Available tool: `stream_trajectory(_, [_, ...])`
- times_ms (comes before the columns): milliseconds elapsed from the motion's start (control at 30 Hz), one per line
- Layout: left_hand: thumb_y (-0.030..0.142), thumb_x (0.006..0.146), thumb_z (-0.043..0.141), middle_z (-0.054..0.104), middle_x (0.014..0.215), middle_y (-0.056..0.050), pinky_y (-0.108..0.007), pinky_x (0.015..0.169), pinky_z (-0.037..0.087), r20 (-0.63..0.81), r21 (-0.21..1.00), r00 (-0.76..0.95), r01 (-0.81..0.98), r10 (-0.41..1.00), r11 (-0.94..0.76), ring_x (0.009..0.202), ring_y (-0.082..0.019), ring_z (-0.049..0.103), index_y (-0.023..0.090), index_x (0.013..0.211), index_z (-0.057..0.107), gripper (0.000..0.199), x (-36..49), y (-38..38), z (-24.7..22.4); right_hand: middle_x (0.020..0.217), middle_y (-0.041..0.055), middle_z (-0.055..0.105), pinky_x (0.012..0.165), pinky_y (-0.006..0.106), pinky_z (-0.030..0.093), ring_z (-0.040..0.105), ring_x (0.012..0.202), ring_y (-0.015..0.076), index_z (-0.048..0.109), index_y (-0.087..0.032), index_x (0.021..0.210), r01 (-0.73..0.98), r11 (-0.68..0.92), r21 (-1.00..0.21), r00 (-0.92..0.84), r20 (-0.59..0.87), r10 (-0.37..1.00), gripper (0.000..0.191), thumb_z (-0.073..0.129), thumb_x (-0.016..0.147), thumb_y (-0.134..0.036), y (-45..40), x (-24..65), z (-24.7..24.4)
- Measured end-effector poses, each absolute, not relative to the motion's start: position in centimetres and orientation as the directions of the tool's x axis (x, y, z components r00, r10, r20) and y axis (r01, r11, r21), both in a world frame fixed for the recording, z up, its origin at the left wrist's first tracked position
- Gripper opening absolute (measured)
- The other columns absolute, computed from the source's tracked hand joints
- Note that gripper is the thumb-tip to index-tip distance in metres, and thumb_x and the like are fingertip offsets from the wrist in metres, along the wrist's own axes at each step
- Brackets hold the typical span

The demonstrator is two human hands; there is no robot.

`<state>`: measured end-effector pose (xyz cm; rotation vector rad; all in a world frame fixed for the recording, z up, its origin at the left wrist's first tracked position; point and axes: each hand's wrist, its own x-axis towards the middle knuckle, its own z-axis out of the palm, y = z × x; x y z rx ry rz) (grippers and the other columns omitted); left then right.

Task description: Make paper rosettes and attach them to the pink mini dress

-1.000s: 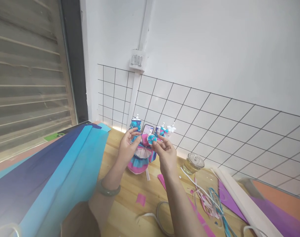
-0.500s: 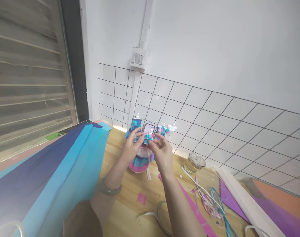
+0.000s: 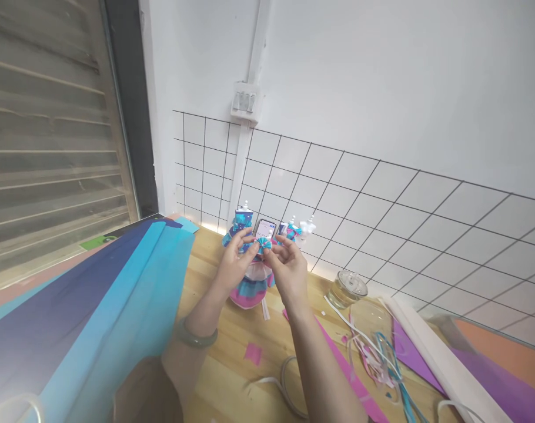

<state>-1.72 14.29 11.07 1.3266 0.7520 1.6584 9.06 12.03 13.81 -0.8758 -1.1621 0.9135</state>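
Note:
A small pleated blue-and-white paper piece [image 3: 263,243], fanned out, is pinched from both sides at the upper front of a miniature dress [image 3: 248,294] with pink, blue and white layered ruffles. My left hand [image 3: 232,264] grips its left edge between thumb and fingers. On the other side, the thumb and fingers of my right hand [image 3: 289,270] close on the right edge. Whether the piece touches the dress I cannot tell. My hands hide much of the dress's top.
Behind stand a blue miniature dress [image 3: 243,221], a white one [image 3: 307,228] and a phone [image 3: 266,229]. A glass jar [image 3: 347,288], tangled ribbons [image 3: 382,358] and a grey cable [image 3: 289,390] lie rightward. Blue paper sheets [image 3: 135,305] cover the left. A wire grid [image 3: 311,143] runs along the wall.
The pleated paper piece looked like a round rosette before; now it appears tipped and fan-shaped, slightly higher. Both hands keep nearly the same place and grip.

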Motion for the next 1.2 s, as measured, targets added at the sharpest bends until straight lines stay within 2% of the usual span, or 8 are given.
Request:
stream_trajectory(167, [0.031, 0.075, 0.055, 0.056, 0.105, -0.009, -0.033, 0.086, 0.041, 0.458, 0.85, -0.08, -0.251, 0.885, -0.463, 0.106, -0.021, 0.048, 0.02, 0.116, 0.045, 0.044, -1.8, 14.4, 11.2, 0.073, 0.0007, 0.062, 0.066, 0.031, 0.049, 0.061, 0.066, 0.015, 0.052, -0.017, 0.1, -0.146, 0.381, -0.913, 0.139, 0.362, 0.922, 0.039, 0.066, 0.065, -0.026, 12.1, 9.3, 13.6])
stream_trajectory(467, [0.033, 0.076, 0.053, 0.054, 0.105, -0.009, -0.031, 0.084, 0.042, 0.436, 0.868, -0.079, -0.225, 0.897, -0.442, 0.097, -0.018, 0.052, 0.02, 0.117, 0.044, 0.044, -1.9, 14.2, 11.4, 0.078, 0.0021, 0.063, 0.07, 0.03, 0.047, 0.06, 0.072, 0.0147, 0.053, -0.019, 0.101, -0.173, 0.383, -0.907, 0.095, 0.372, 0.923, 0.037, 0.066, 0.067, -0.024, 11.3, 10.2, 12.9])
stream_trajectory(700, [0.031, 0.069, 0.062, 0.056, 0.104, -0.01, -0.034, 0.083, 0.042, 0.433, 0.874, -0.107, -0.195, 0.895, -0.446, 0.1, -0.021, 0.051, 0.021, 0.117, 0.044, 0.052, -1.8, 14.7, 10.8, 0.072, -0.0014, 0.059, 0.068, 0.029, 0.048, 0.059, 0.064, 0.0114, 0.057, -0.017, 0.098, -0.334, 0.309, -0.891, 0.226, 0.242, 0.943, 0.037, 0.068, 0.063, -0.025, 11.7, 11.4, 12.3])
stream_trajectory(933, [0.03, 0.071, 0.059, 0.058, 0.098, -0.008, -0.035, 0.085, 0.04, 0.452, 0.862, -0.139, -0.188, 0.881, -0.472, 0.098, -0.02, 0.052, 0.02, 0.114, 0.046, 0.046, -1.9, 15.0, 10.8, 0.068, -0.0029, 0.058, 0.067, 0.028, 0.048, 0.059, 0.061, 0.0105, 0.058, -0.018, 0.095, -0.392, 0.278, -0.877, 0.228, 0.2, 0.953, 0.038, 0.071, 0.06, -0.024, 12.1, 11.7, 12.1])
stream_trajectory(1200, [0.03, 0.066, 0.064, 0.058, 0.098, -0.009, -0.033, 0.082, 0.043, 0.443, 0.873, -0.143, -0.158, 0.885, -0.462, 0.099, -0.021, 0.052, 0.02, 0.114, 0.047, 0.051, -1.8, 15.0, 10.7, 0.07, -0.0006, 0.062, 0.064, 0.025, 0.049, 0.059, 0.062, 0.0103, 0.06, -0.017, 0.091, -0.453, 0.214, -0.865, 0.202, 0.135, 0.97, 0.034, 0.071, 0.06, -0.024, 11.9, 12.1, 11.3])
